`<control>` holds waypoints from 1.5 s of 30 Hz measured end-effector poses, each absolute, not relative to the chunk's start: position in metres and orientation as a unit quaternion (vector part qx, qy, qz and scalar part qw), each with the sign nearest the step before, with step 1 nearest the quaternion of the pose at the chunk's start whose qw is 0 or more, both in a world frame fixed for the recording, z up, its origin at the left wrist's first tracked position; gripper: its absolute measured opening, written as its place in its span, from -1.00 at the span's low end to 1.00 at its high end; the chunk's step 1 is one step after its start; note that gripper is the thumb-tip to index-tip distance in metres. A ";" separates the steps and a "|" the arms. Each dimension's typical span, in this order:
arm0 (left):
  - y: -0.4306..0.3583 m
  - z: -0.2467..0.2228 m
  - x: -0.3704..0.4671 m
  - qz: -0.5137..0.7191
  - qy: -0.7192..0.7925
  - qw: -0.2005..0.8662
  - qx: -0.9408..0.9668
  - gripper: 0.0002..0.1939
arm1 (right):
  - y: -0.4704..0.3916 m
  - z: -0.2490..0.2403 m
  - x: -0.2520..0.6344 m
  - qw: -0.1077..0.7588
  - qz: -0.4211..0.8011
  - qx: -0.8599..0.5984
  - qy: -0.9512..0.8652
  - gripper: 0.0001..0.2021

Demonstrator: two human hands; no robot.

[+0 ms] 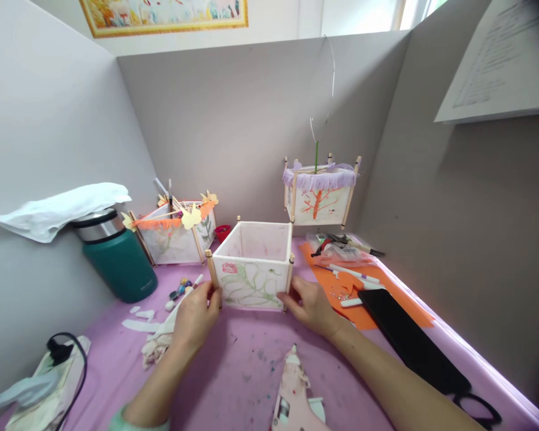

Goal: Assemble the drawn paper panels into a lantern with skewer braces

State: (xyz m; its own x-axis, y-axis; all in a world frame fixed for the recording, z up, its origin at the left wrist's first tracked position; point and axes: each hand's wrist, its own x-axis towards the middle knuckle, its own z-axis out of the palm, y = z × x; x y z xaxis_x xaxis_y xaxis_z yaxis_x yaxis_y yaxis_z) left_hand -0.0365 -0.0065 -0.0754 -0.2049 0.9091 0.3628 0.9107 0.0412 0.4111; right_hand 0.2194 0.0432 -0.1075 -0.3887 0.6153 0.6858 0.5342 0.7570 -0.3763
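A square, open-topped paper lantern (250,284) with wooden corner sticks stands on the purple tablecloth in front of me. Its front panel carries a drawn pink flower and green leaves. Near the foot of the front left stick, my left hand (196,317) grips the lantern with closed fingers. My right hand (309,304) pinches the lower part of the front right stick. Closer to me lies a pale pink glue gun (294,392), its nozzle pointing away, touched by neither hand.
Behind stand a lantern with orange fringe (173,239) and a hanging one with purple fringe (326,200). A green bottle (119,263) is at left, with paper scraps (141,325) and a power strip (49,383) nearer. Orange sheets (363,317), pliers (336,240) and a black phone-like slab (413,338) lie right.
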 end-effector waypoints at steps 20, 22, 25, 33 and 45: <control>-0.012 -0.083 -0.033 -0.287 -0.712 0.062 -0.638 -0.79 | 0.040 -0.112 0.216 0.431 -0.004 -0.375 -0.821 -0.76; -0.011 -0.083 -0.033 -0.291 -0.709 0.059 -0.640 -0.79 | 0.039 -0.112 0.215 0.433 -0.019 -0.374 -0.819 -0.75; -0.011 -0.083 -0.032 -0.289 -0.703 0.052 -0.648 -0.80 | 0.042 -0.111 0.216 0.429 -0.016 -0.396 -0.812 -0.74; -0.011 -0.083 -0.028 -0.279 -0.707 0.028 -0.649 -0.79 | 0.048 -0.118 0.220 0.411 -0.022 -0.433 -0.802 -0.72; -0.013 -0.082 -0.029 -0.249 -0.718 -0.040 -0.649 -0.79 | 0.051 -0.124 0.224 0.297 -0.007 -0.458 -0.838 -0.66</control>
